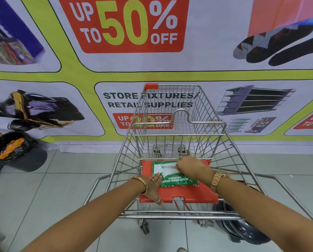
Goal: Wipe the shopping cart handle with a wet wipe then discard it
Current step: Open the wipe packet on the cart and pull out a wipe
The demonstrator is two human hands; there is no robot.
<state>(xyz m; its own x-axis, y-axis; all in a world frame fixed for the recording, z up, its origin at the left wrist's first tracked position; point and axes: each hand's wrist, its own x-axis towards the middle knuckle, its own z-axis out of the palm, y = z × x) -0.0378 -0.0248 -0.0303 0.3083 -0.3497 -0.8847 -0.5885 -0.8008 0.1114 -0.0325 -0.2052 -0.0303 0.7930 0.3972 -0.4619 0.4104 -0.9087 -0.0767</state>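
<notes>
Wipes pack (172, 176) lies on cart's seat flap (179, 193), behind the handle bar (179, 217). Left hand (153, 188) at pack's left, right hand (190, 167) on top. Bin (19, 153) far left, against banner (152, 70).

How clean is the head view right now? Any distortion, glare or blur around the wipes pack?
Head view: wide-angle bending curves the banner edges; even light, no harsh glare; green wipes pack print is soft; the white wipe under the right hand looks slightly blurred; left hand fairly sharp.

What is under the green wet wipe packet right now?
The green wet wipe packet lies on the cart's red plastic seat flap. The right hand covers its upper right corner, and the flap directly beneath the packet is hidden.
</notes>
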